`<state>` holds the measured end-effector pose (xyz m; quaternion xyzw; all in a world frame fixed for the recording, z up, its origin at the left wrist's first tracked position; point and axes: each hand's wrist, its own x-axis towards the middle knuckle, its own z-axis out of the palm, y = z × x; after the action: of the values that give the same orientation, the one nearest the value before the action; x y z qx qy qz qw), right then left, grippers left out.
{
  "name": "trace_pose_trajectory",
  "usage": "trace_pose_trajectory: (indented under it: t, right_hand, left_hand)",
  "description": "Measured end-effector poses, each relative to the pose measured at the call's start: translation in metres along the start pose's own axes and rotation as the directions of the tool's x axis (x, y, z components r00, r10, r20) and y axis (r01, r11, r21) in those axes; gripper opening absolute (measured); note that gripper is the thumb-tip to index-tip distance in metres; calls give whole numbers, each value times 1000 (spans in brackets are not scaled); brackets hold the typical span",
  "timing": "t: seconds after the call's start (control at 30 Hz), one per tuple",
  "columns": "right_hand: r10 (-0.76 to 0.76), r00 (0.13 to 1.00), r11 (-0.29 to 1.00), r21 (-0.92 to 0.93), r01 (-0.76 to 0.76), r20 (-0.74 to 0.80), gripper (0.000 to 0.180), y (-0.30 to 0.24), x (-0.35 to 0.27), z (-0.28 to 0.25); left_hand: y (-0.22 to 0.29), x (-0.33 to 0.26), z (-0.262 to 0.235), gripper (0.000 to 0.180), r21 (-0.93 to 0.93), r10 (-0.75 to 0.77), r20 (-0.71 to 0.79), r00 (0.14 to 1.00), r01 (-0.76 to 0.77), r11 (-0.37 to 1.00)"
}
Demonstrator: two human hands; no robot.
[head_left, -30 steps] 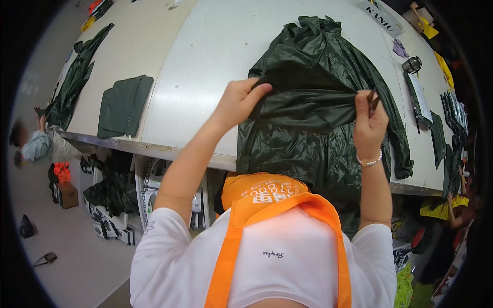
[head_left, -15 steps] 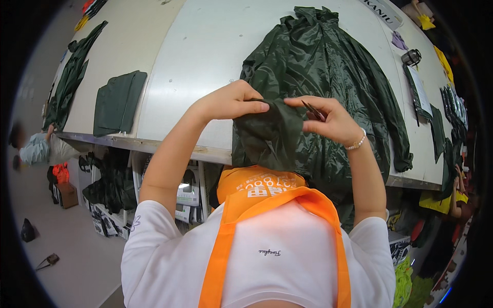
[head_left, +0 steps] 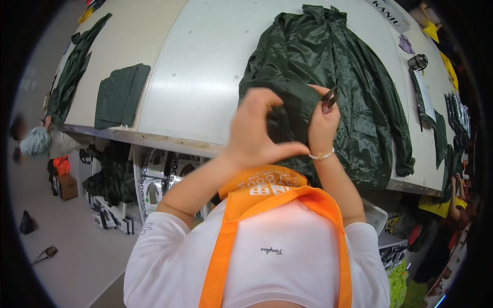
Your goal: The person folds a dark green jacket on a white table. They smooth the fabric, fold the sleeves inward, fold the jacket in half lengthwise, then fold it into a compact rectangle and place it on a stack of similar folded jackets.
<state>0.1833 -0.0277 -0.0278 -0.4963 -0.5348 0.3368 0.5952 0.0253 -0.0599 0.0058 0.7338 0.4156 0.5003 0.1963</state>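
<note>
a: we have the dark green raincoat [head_left: 328, 87] spread on the white table [head_left: 205, 72], its lower part hanging over the near edge in front of us. our right hand [head_left: 322, 128] has its fingers closed round a bunched fold of the fabric, with small snips [head_left: 328, 97] poking up out of the same grip.

b: and our left hand [head_left: 254, 133] is lifted just beside that fold, fingers curled and a little spread, thumb out. we can't tell whether it's actually pinching the cloth.

a: the blades worry us. they sit right against the shiny fabric, so a slip could nick it, or catch the left fingers close by.

b: also, so much of the coat hangs off the edge that a tug on the fold might drag it off the table.
</note>
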Motion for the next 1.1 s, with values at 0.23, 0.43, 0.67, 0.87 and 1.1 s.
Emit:
trace_pose_trajectory:
  t: [0.23, 0.43, 0.67, 0.87, 1.1]
  right_hand:
    - [262, 960, 893, 353, -279, 94, 20, -10, -8, 7]
    - [86, 986, 984, 142, -106, 139, 20, 2, -25, -14]
    - [3, 983, 1000, -4, -3, 182, 21, 6, -32, -20]
    - [-25, 892, 967, -217, 136, 451, 21, -25, -25, -26]
    - [-96, 751, 815, -381, 436, 653, 22, -79, 6, -38]
  left_hand:
    - [-13, -28, 10, 42, 39, -118, -57, 991, 121, 992]
    - [-17, -21, -16, 28, 167, 91, -175, 980, -62, 984]
    - [-11, -20, -10, 30, 253, 209, -191, 959, -157, 955]
    - [-15, -24, -8, 29, 189, 244, -167, 955, -211, 959]
    - [-16, -16, -18, 28, 211, 400, -78, 913, -377, 902]
